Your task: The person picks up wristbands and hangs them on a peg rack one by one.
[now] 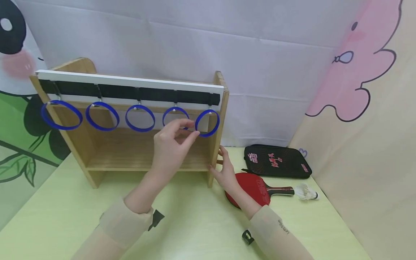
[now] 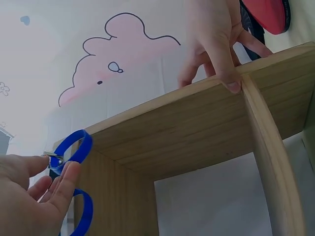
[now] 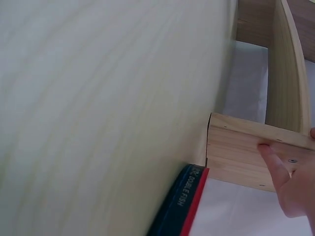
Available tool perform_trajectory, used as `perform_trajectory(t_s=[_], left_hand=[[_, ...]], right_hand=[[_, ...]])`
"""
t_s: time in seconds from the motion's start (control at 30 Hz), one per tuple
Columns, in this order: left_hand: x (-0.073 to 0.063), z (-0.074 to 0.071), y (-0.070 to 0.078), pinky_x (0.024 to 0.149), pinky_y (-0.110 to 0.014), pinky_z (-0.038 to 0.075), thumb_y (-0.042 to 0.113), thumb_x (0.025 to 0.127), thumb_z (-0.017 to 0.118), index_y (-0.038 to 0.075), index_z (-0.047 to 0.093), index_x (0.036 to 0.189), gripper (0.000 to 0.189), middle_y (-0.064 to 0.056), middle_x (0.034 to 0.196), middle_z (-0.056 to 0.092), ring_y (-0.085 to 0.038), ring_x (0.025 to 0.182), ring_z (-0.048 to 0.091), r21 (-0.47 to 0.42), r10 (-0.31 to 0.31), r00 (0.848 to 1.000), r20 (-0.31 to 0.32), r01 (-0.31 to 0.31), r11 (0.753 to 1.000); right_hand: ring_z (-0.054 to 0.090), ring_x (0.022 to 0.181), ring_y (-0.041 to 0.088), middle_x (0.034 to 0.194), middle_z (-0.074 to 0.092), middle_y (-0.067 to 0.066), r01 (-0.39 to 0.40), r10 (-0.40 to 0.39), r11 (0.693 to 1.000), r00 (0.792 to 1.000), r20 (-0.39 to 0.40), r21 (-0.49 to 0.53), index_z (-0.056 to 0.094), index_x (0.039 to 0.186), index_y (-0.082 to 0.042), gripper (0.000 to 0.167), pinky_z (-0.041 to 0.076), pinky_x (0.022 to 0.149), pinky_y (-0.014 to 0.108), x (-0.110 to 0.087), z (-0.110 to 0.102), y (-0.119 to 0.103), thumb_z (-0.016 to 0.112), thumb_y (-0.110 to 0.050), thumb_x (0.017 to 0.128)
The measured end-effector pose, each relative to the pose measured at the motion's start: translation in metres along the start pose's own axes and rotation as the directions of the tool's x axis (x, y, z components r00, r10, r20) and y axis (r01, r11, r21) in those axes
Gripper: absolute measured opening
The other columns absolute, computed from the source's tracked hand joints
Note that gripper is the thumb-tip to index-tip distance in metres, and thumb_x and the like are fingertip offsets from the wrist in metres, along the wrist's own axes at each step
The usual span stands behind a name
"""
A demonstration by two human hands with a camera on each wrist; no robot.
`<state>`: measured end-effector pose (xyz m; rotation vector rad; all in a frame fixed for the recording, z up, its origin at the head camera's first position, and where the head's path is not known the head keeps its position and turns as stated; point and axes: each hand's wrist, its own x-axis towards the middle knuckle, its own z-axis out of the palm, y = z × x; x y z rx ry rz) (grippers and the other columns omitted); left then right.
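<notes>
Five-ring row aside, the rightmost blue ring (image 1: 217, 124) is where my left hand (image 1: 170, 144) works, its thumb and bent fingers closing about the ring's left edge. In the left wrist view the thumb of that hand (image 2: 29, 189) lies by a small metal clip (image 2: 56, 160), and the fingertips overlap the blue ring (image 2: 84, 147). My right hand (image 1: 226, 173) holds the right side panel of the wooden shelf (image 1: 219, 122), thumb at its front edge. Against the outer face of the panel (image 3: 231, 152), a finger of the right hand (image 3: 295, 191) rests in the right wrist view.
Several more blue rings (image 1: 140, 130) hang from a white board with a black strip (image 1: 118, 92) across the shelf top. To the right lie a red table tennis bat (image 1: 248, 186), a black case (image 1: 276, 160) and a shuttlecock (image 1: 305, 191). A cloth wall (image 1: 253, 83) stands behind.
</notes>
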<state>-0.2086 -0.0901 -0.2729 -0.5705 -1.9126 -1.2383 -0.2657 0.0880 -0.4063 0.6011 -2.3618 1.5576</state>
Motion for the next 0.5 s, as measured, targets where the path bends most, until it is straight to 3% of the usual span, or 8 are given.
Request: perform_trajectory(t_s=[0.1,0.3,0.5], left_hand=[[-0.003,-0.006,0.005,0.067,-0.017,0.055,0.01,0.082,0.074,0.003,0.065,0.105,0.026,-0.007,0.103,0.068,-0.015,0.082,0.069,0.003,-0.003,1.0,0.011,0.003,1.0],[-0.007,-0.017,0.015,0.068,-0.016,0.054,0.008,0.08,0.075,0.004,0.065,0.106,0.028,-0.006,0.103,0.068,-0.014,0.084,0.068,0.013,-0.004,0.999,0.045,0.003,1.0],[-0.018,-0.025,0.019,0.072,-0.015,0.053,0.005,0.078,0.076,0.002,0.065,0.106,0.03,-0.006,0.102,0.069,-0.014,0.085,0.067,0.057,0.067,0.995,0.068,-0.071,0.996]], right_hand=[[0.058,0.109,0.035,0.142,0.038,0.017,-0.019,0.019,0.999,1.0,0.008,-0.028,0.021,0.147,-0.018,0.077,0.057,0.075,0.042,0.003,-0.001,0.01,0.066,-0.006,0.086],[0.062,0.103,0.03,0.14,0.042,0.012,-0.023,0.025,0.999,0.999,0.046,-0.033,0.025,0.145,-0.023,0.079,0.058,0.069,0.034,0.003,-0.012,0.007,0.072,-0.01,0.083],[0.063,0.103,0.03,0.138,0.044,0.009,0.011,-0.011,1.0,0.997,0.072,-0.005,0.027,0.143,-0.029,0.081,0.058,0.066,0.032,0.0,-0.032,0.0,0.073,-0.005,0.081]])
